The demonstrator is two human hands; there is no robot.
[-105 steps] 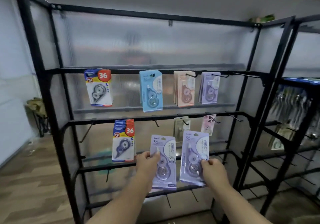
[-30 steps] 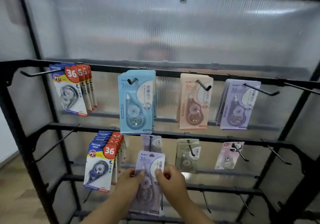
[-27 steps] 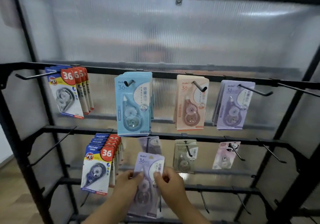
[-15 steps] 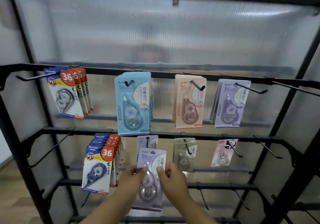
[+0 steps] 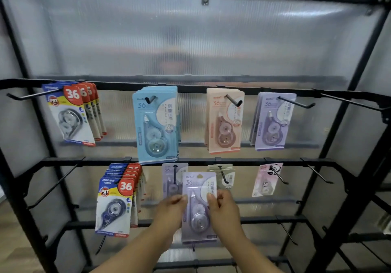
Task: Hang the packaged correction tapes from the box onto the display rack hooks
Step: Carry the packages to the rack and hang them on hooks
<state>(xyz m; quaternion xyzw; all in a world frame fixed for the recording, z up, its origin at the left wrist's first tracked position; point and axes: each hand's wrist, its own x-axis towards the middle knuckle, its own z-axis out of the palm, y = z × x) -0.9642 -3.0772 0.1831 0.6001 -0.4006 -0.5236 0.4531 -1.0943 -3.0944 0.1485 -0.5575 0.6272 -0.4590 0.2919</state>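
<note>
Both hands, left point(image 5: 172, 206) and right point(image 5: 221, 206), pinch one lilac pack point(image 5: 198, 207), hiding the rack point(image 5: 211, 161) hook behind (ribbed panel blurs the room).

The held purple pack point(image 5: 198, 211) partly hides the hung pack point(image 5: 170, 178) behind.

Lilac pack point(image 5: 197, 215), 6 o'clock; light-blue pack point(image 5: 155, 124) at its 11, peach pack point(image 5: 224, 122) at 1; rack point(image 5: 196, 160) black; panel point(image 5: 190, 40) ribbed, frosted.
</note>
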